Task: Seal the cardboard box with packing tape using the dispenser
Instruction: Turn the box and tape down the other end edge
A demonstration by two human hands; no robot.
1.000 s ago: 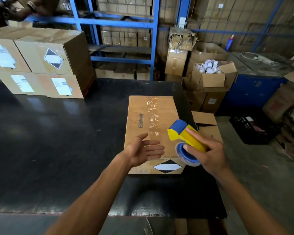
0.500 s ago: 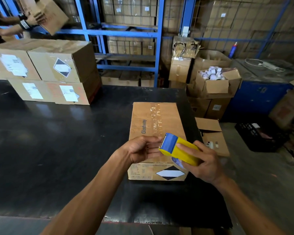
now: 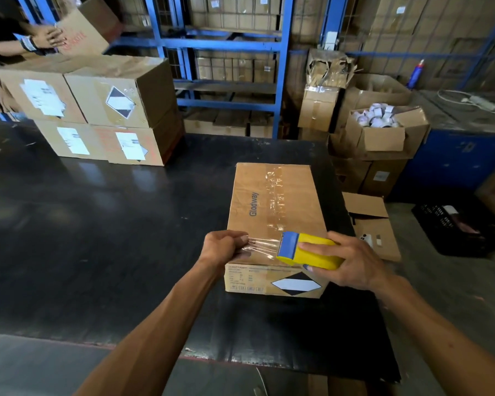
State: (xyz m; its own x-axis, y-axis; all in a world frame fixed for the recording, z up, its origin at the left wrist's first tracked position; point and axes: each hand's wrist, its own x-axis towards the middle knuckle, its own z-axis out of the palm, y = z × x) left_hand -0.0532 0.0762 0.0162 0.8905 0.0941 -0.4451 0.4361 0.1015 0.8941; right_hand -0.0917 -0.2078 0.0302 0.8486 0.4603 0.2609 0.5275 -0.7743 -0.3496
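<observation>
A closed cardboard box [image 3: 272, 201] marked "Glodway" lies on the black table [image 3: 97, 224], with clear tape running along its top seam. Over its near edge my right hand [image 3: 352, 261] grips a yellow and blue tape dispenser [image 3: 306, 250]. My left hand [image 3: 226, 247] pinches the free end of a clear tape strip [image 3: 262, 247]. The strip is stretched between my left fingers and the dispenser's blue mouth, just above the box top.
Several labelled cartons [image 3: 97, 110] are stacked at the table's far left, where another person's hands [image 3: 46, 38] handle a box. Blue shelving [image 3: 229, 47] stands behind. Open cartons [image 3: 383, 132] and a black crate [image 3: 455, 230] sit off the table's right edge.
My left hand went from open over the box to pinching the tape end and has drawn a strip out leftward. The dispenser turned so its blue mouth faces left.
</observation>
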